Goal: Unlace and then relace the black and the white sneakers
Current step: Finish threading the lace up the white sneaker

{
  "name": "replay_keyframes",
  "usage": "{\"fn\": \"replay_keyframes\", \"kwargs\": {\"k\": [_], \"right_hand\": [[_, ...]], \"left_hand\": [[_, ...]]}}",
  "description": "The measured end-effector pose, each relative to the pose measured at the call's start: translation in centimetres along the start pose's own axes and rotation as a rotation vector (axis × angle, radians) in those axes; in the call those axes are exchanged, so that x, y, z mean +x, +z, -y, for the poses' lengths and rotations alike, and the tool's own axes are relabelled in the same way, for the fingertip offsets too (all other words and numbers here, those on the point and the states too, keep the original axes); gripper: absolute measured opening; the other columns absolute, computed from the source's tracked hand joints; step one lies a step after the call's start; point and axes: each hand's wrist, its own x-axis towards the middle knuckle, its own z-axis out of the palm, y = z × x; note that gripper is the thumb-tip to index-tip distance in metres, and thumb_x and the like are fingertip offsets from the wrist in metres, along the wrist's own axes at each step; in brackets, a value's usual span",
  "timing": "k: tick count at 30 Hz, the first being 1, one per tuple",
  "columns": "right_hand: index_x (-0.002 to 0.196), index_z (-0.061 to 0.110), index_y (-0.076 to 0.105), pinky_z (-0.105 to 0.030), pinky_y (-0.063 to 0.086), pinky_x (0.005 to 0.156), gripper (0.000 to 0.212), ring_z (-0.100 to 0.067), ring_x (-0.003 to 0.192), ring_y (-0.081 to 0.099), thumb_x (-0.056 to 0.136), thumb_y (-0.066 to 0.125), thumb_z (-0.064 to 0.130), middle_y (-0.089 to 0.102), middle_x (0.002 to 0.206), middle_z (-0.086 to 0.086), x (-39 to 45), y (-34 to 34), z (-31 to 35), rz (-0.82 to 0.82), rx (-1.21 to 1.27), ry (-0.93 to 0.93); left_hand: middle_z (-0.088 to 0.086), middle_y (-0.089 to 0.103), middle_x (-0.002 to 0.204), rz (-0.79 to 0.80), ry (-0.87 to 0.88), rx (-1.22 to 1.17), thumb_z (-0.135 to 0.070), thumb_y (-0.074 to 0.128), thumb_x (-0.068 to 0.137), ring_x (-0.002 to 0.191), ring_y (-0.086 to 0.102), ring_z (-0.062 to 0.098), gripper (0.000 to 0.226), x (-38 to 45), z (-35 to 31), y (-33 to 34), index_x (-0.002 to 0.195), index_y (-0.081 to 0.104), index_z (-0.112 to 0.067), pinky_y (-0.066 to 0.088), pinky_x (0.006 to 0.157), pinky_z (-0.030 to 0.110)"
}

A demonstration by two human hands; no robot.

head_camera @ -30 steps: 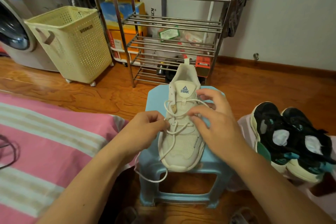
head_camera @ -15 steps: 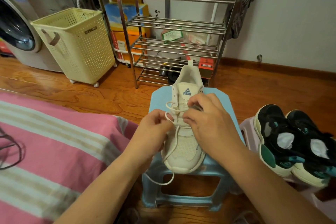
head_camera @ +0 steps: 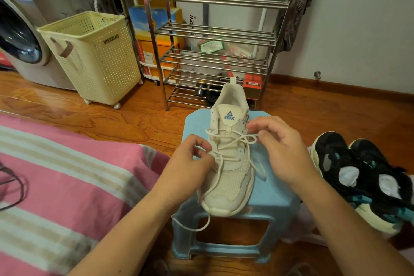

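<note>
A white sneaker (head_camera: 230, 177) stands on a light blue stool (head_camera: 271, 195), toe toward me. Its white lace (head_camera: 233, 141) crosses loosely over the tongue, and one end hangs off the stool's front. My left hand (head_camera: 190, 163) pinches the lace at the shoe's left side. My right hand (head_camera: 282, 150) pinches a lace loop at the right side, near the upper eyelets. A pair of black sneakers (head_camera: 367, 177) with teal patches and cream soles lies to the right of the stool.
A pink striped bedcover (head_camera: 67, 186) fills the left. Behind the stool stand a metal shoe rack (head_camera: 212, 51), a cream laundry basket (head_camera: 94, 58) and a washing machine (head_camera: 20, 40). Wooden floor lies all around.
My hands have drawn apart from over the tongue to either side of the shoe, pulling the lace outward. The view has shifted slightly.
</note>
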Motion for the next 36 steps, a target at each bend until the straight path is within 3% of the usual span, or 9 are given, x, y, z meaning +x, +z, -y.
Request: {"fn": "replay_keyframes", "kwargs": {"k": [5, 11, 16, 22, 25, 27, 30, 33, 36], "right_hand": [[0.096, 0.030, 0.079, -0.005, 0.038, 0.089, 0.020, 0.004, 0.107, 0.051, 0.089, 0.074, 0.012, 0.053, 0.109, 0.015, 1.0, 1.2, -0.7, 0.038, -0.282, -0.168], [0.083, 0.016, 0.075, -0.010, 0.035, 0.083, 0.006, -0.004, 0.100, 0.043, 0.084, 0.080, 0.019, 0.051, 0.106, 0.010, 1.4, 2.0, -0.6, 0.010, -0.600, -0.389], [0.089, 0.026, 0.075, -0.011, 0.048, 0.085, 0.004, 0.002, 0.106, 0.055, 0.086, 0.072, 0.026, 0.057, 0.112, 0.008, 1.5, 1.1, 2.6, 0.044, 0.014, -0.157], [0.090, 0.031, 0.061, -0.016, 0.041, 0.063, 0.008, -0.001, 0.074, 0.056, 0.093, 0.068, 0.034, 0.063, 0.086, 0.011, 1.5, 0.7, -0.2, 0.112, -0.379, 0.114], [0.083, 0.027, 0.064, -0.015, 0.037, 0.057, 0.013, -0.004, 0.064, 0.054, 0.096, 0.066, 0.029, 0.063, 0.073, 0.008, 1.3, 0.7, -0.3, 0.155, -0.464, 0.041], [0.084, 0.020, 0.064, -0.022, 0.043, 0.057, 0.017, -0.008, 0.061, 0.057, 0.100, 0.059, 0.024, 0.064, 0.073, 0.003, 1.4, -0.1, 0.2, 0.054, -0.354, 0.113], [0.092, 0.012, 0.060, -0.035, 0.061, 0.073, 0.020, -0.021, 0.075, 0.072, 0.106, 0.047, 0.016, 0.065, 0.083, -0.009, 1.8, -2.6, 0.0, -0.367, 0.158, 0.351], [0.093, 0.008, 0.056, -0.040, 0.063, 0.082, 0.019, -0.022, 0.076, 0.076, 0.106, 0.044, 0.009, 0.061, 0.087, -0.011, 2.3, -4.3, -0.6, -0.624, 0.573, 0.433], [0.101, 0.018, 0.057, -0.039, 0.061, 0.081, 0.009, -0.019, 0.085, 0.074, 0.105, 0.049, 0.016, 0.065, 0.102, -0.007, 2.2, -3.4, -1.8, -0.588, 0.246, 0.453]], "left_hand": [[0.001, 0.065, 0.082, -0.055, 0.091, 0.055, -0.014, 0.066, 0.089, 0.065, 0.056, 0.007, 0.011, 0.3, -0.2, 0.3, 0.088, 0.063, -0.024, 0.048, 0.068, 0.032], [-0.002, 0.063, 0.084, -0.035, 0.146, 0.172, -0.021, 0.073, 0.087, 0.052, 0.046, 0.005, 0.023, 0.3, 0.0, 0.5, 0.097, 0.055, -0.030, 0.043, 0.056, 0.023], [-0.008, 0.058, 0.080, -0.036, 0.129, 0.183, -0.024, 0.075, 0.086, 0.050, 0.045, 0.002, 0.027, 0.7, 0.0, 0.3, 0.097, 0.052, -0.031, 0.042, 0.051, 0.022], [-0.009, 0.058, 0.081, -0.059, 0.126, 0.211, -0.032, 0.074, 0.084, 0.058, 0.055, 0.005, 0.037, 0.6, 0.2, 0.6, 0.106, 0.046, -0.042, 0.055, 0.066, 0.041], [-0.006, 0.059, 0.080, -0.066, 0.121, 0.229, -0.042, 0.070, 0.083, 0.062, 0.059, 0.010, 0.041, 0.6, -0.1, 0.8, 0.111, 0.042, -0.051, 0.055, 0.067, 0.041], [-0.004, 0.060, 0.078, -0.080, 0.100, 0.236, -0.040, 0.068, 0.083, 0.069, 0.064, 0.019, 0.040, 0.5, -0.3, 1.0, 0.112, 0.043, -0.051, 0.056, 0.070, 0.045], [-0.005, 0.058, 0.074, -0.098, 0.089, 0.248, -0.030, 0.065, 0.084, 0.072, 0.065, 0.022, 0.040, 0.2, -0.7, 1.3, 0.112, 0.043, -0.047, 0.057, 0.071, 0.050], [-0.002, 0.058, 0.075, -0.116, 0.109, 0.289, -0.028, 0.064, 0.085, 0.072, 0.063, 0.021, 0.040, 0.1, -0.9, 1.6, 0.115, 0.042, -0.042, 0.056, 0.072, 0.050], [-0.002, 0.059, 0.077, -0.123, 0.114, 0.287, -0.026, 0.063, 0.087, 0.070, 0.062, 0.018, 0.038, 0.2, -0.9, 1.7, 0.116, 0.042, -0.039, 0.055, 0.072, 0.049]]}}
